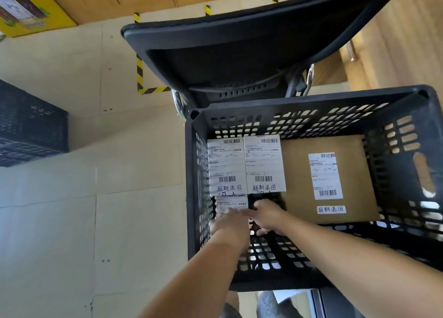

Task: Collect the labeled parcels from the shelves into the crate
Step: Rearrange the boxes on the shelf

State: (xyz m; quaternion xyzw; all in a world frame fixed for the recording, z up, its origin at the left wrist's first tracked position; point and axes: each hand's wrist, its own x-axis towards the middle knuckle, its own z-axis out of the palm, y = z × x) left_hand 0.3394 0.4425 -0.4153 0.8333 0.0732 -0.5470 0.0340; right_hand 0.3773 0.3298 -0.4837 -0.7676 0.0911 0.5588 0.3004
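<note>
Curling down at the right edge of a small parcel (231,203), the right hand's (268,215) fingers grip it. The left hand (229,223) lies blurred on top, its grip impossible to tell. The parcel sits low in the crate (311,104), touching two white parcels (263,164) near a brown box (299,173).

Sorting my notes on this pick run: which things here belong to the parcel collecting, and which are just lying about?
Job: black crate; left white parcel; right white parcel; brown cardboard parcel; small white parcel, with left hand and right hand at it.

Lying about: office chair; second crate on the floor; yellow carton; striped floor tape.
</note>
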